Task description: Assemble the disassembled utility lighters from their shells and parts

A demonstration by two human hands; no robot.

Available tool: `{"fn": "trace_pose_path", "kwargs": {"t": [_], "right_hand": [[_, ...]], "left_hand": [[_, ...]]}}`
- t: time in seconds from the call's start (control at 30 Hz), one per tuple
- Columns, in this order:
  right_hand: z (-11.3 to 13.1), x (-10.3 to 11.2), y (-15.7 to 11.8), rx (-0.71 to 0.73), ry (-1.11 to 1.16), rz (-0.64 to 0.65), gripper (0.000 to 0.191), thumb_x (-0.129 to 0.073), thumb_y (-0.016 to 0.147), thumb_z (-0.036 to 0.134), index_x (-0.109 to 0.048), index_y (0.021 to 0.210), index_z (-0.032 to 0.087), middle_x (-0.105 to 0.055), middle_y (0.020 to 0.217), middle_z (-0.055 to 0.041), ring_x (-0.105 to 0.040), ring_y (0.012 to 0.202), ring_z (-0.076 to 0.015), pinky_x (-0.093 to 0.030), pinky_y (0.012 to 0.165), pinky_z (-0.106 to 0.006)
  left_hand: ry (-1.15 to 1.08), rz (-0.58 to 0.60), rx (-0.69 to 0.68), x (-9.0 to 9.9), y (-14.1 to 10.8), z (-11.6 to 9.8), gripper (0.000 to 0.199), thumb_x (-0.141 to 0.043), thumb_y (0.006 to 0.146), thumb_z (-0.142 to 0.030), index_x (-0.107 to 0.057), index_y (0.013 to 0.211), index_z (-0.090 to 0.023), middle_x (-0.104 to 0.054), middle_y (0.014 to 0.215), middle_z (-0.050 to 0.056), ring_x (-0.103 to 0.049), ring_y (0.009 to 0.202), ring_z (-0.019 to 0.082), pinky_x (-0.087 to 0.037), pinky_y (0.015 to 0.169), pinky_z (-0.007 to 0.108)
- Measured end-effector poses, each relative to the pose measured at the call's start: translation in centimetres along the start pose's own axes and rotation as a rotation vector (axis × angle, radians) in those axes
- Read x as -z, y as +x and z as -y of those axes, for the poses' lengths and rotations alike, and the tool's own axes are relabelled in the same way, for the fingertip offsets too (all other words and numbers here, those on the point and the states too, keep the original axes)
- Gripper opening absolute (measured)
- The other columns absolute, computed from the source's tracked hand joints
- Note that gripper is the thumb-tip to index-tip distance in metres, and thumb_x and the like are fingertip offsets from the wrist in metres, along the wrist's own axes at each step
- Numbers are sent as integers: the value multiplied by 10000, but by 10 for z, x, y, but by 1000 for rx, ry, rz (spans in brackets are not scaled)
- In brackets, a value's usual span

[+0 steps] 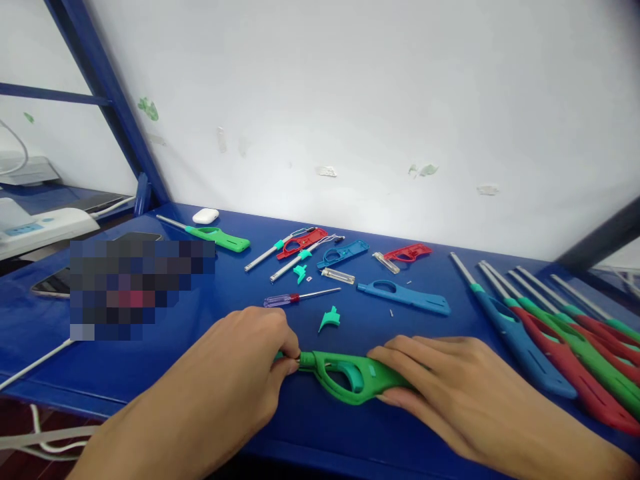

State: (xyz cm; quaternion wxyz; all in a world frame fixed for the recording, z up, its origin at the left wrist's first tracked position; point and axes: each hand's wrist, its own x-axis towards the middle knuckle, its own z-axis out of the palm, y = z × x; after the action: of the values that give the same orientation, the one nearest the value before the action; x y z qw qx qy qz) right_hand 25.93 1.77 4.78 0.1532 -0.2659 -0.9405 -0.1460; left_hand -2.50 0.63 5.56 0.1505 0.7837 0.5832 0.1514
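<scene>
A green utility lighter (376,381) with a teal trigger lies between my hands near the table's front edge. My left hand (245,370) is closed in a pinch at the narrow nozzle end, where its fingers hide most of the metal. Around the handle end, my right hand (445,377) has its fingers and thumb on either side, hiding the tail. A loose teal trigger (330,320) rests just beyond the lighter. Farther back lies a screwdriver (283,300) with a clear purple and red handle.
Blue (407,297) and red (413,251) casing halves, a clear fuel tank (339,275) and metal rods (293,265) lie behind. Several whole lighters (533,333) line the right side. Another green lighter (220,238), a white earbud case (205,215) and a phone (50,283) sit left.
</scene>
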Motion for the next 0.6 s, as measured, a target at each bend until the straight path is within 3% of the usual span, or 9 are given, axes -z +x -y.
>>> {"fn": "trace_pose_path", "kwargs": {"t": [0.13,0.4,0.6], "right_hand": [[-2,-3,-1,4,1,-12,496,-234,1146,415,-679,1096,201,-777,961,-22,-737,707,-164,-488,539,-322],[-6,-6,-3,3,34,-38,399,-309,1141,388,-640,1125,167,-754,903,-23,-731,664,-148,-526,568,-280],[-6,-6,-3,-6,33,-50,396,-305,1141,389,-631,1135,165,-755,907,-28,-737,674,-153,-533,568,-277]], "left_hand": [[-24,35,-8,0,6,4,153,-676,891,-253,-723,756,-307,-735,841,-26,-656,796,197,-457,741,317],[-180,116,18,3,11,11,130,-687,869,-372,-753,791,-293,-736,840,-17,-677,798,208,-526,787,307],[-180,69,25,-1,5,9,111,-662,880,-331,-752,822,-301,-738,891,-21,-688,867,215,-528,794,305]]}}
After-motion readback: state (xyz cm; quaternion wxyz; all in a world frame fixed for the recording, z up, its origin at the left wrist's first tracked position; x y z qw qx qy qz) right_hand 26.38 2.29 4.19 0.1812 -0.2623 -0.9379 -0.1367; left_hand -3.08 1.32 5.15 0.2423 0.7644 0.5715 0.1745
